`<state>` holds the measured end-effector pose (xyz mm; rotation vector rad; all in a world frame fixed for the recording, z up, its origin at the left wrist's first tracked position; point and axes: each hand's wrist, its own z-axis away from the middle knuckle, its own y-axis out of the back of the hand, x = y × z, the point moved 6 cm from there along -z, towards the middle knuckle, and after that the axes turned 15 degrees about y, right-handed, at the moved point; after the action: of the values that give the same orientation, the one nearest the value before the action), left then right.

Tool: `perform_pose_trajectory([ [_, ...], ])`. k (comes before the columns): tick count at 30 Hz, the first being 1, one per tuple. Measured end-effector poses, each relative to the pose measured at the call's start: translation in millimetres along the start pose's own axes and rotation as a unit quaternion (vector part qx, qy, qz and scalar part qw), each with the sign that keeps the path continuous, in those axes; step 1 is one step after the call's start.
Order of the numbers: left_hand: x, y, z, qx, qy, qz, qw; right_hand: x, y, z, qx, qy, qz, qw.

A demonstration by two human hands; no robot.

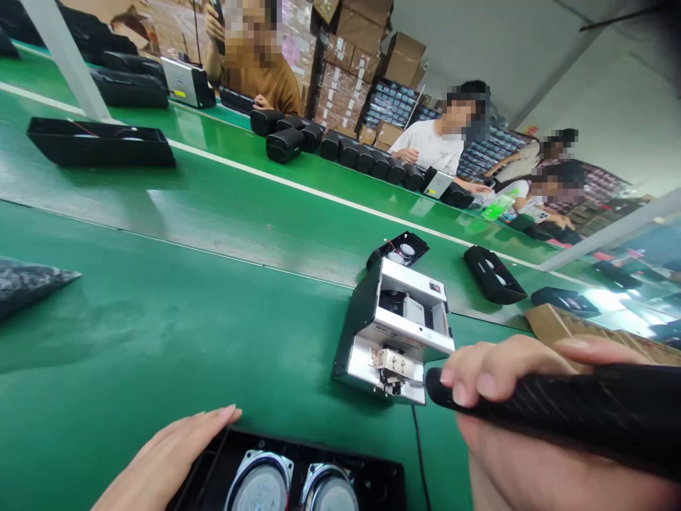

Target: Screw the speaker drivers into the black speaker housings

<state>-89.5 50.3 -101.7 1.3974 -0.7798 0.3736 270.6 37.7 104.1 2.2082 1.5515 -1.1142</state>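
Note:
My right hand point(511, 383) is wrapped around a black, textured tool handle point(574, 411) that lies across the lower right; its tip points at a silver metal machine point(394, 330) standing on the green bench. My left hand point(164, 461) lies flat with fingers together on the left end of a black speaker housing point(298, 475) at the bottom edge. Two round silver speaker drivers sit inside that housing.
A green conveyor point(223, 213) runs behind the bench with black housings point(101, 142) and a small open one point(400, 248) on it. Several seated people work on the far side, with stacked cartons behind. A cardboard box point(564, 323) is at right, a grey bag point(26, 280) at left.

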Motion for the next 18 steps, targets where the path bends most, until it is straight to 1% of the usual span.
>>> perform_pose_trajectory([
  [2,-10,-3.9,-1,0.009,-0.006,-0.004,1.000,4,-7,-1,0.032,0.035,0.027,0.999],
  [3,-16,-6.2,-1,0.013,-0.010,-0.008,1.000,8,-10,0,0.032,0.033,0.028,0.999],
  [7,-36,-14.6,1,0.020,-0.010,-0.027,0.999,18,-16,4,0.006,0.001,0.010,1.000],
  [10,-44,-17.3,4,0.031,-0.001,-0.038,0.999,21,-15,3,-0.005,-0.007,0.002,1.000],
  [14,-46,-19.5,5,0.035,0.005,-0.039,0.999,23,-15,1,-0.002,-0.027,0.007,1.000],
  [18,-34,-16.2,5,0.039,-0.002,-0.037,0.999,25,-17,-1,0.003,-0.038,0.005,0.999],
])
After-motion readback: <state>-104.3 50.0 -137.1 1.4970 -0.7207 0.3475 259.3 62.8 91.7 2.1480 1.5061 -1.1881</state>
